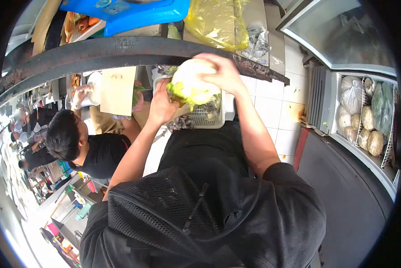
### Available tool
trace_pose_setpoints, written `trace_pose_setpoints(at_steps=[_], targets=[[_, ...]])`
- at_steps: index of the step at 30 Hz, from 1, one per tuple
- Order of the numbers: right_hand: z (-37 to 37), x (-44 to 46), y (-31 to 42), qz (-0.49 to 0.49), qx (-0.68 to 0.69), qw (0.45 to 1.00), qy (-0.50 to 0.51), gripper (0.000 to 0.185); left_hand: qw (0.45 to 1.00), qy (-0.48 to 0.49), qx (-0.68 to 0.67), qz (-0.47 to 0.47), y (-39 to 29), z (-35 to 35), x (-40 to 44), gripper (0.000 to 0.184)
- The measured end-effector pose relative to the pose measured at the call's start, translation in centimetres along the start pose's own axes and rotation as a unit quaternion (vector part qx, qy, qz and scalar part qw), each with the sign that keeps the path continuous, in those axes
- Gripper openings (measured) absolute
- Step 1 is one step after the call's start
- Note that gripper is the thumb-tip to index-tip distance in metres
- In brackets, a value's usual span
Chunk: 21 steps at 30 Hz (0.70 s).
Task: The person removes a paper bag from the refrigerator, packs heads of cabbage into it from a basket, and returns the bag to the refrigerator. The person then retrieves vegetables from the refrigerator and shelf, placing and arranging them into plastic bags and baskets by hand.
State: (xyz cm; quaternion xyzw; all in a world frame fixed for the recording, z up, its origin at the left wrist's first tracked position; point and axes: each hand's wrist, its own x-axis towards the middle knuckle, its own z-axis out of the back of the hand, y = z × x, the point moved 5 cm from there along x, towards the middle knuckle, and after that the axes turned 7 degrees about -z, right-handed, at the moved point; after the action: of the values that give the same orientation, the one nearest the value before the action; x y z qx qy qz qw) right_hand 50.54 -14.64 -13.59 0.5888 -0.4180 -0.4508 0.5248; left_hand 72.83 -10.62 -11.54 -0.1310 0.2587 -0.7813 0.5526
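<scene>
White tiles point(266, 111) floor the room; above a white basket point(207, 121), the right hand point(222, 73) grips a pale leafy vegetable point(192, 80), the left hand point(164, 107) curled at its edge, hold unclear. Handling it seems the step; next calls for steady support

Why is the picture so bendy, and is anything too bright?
Head view: the dark beam bows, probably from a wide lens, and corners go black; head view: glare whitens the lower left and much of the pale vegetable.
</scene>
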Motion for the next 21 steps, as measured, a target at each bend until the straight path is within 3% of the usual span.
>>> trace_pose_setpoints(at_steps=[2, 4, 7, 8, 10, 11, 12, 14, 16, 18, 19, 20, 21], targets=[[-3.4, 2.8, -3.8, -0.074, -0.018, 0.989, 0.126, 0.047, 0.998, 0.027, -0.040, 0.030, -0.9, 0.3, 0.3, 0.067], [-4.2, 3.7, -7.8, -0.232, 0.000, 0.957, 0.177, 0.044, 1.000, -0.015, -0.010, 0.010, 0.2, 0.1, 0.0, 0.067], [-4.5, 3.6, -10.4, -0.265, -0.150, 0.939, 0.161, 0.069, 0.996, 0.062, -0.049, 0.045, 1.0, -0.8, 0.5, 0.076], [-5.4, 3.3, -9.5, -0.210, -0.193, 0.949, 0.135, 0.053, 0.996, 0.061, -0.050, 0.047, 0.8, -1.2, 0.6, 0.076], [-6.6, 2.9, -7.6, -0.118, -0.154, 0.979, 0.063, 0.050, 0.999, 0.038, -0.001, 0.005, -0.1, -1.7, 1.0, 0.079], [-7.6, 2.9, -8.2, -0.171, -0.020, 0.982, 0.084, 0.043, 0.999, 0.041, 0.004, 0.026, 0.0, -1.8, 0.9, 0.078], [-7.8, 2.9, -8.1, -0.172, -0.020, 0.981, 0.086, 0.043, 0.999, 0.040, 0.004, 0.028, 0.1, -1.5, 0.9, 0.078], [-8.5, 2.9, -7.7, -0.135, -0.186, 0.962, 0.149, 0.039, 0.998, 0.044, -0.017, 0.032, 0.7, -0.8, 1.0, 0.069], [-7.9, 3.1, -8.5, -0.133, -0.204, 0.959, 0.145, 0.039, 0.998, 0.037, -0.021, 0.049, 0.7, -0.5, 0.6, 0.062], [-5.5, 2.2, -6.8, -0.085, -0.135, 0.978, 0.137, 0.040, 0.997, 0.027, -0.024, 0.070, 1.0, -0.5, 0.3, 0.055], [-3.5, 1.3, -4.8, -0.148, -0.113, 0.973, 0.139, 0.060, 0.997, 0.010, -0.027, 0.072, 1.3, -0.5, 0.0, 0.049], [-2.3, 0.1, -4.1, -0.146, -0.113, 0.973, 0.141, 0.060, 0.997, -0.010, -0.031, 0.073, 1.6, -0.4, 0.0, 0.043], [-1.0, -0.9, -2.6, -0.028, -0.211, 0.972, 0.099, 0.073, 0.996, -0.015, -0.031, 0.076, 1.6, -0.2, 0.0, 0.043]])
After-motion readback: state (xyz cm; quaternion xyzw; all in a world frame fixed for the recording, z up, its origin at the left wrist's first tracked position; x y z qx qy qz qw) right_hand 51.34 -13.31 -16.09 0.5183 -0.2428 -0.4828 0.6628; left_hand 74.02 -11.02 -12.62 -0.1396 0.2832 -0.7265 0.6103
